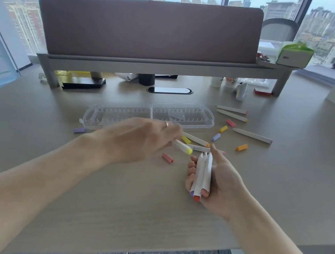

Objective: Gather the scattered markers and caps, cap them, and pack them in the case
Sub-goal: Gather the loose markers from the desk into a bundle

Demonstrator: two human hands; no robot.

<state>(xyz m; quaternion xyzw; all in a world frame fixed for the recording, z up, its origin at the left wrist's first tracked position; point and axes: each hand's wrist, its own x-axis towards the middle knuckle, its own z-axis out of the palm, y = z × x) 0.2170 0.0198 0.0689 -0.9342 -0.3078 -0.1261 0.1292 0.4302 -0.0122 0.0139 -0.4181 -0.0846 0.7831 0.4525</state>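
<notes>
Over the desk (109, 194), the left hand (138, 142) gripped a yellow-capped marker (183, 147). The right hand (218, 185) loosely cupped three bare-tipped markers (203, 175), which might slip and scatter among the loose caps (167, 158), short of the open clear case (149, 113).

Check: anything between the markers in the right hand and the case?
Partly: the left hand, holding a yellow marker, is before the case's near edge; two loose markers lie between it and the right hand's bundle.
</notes>
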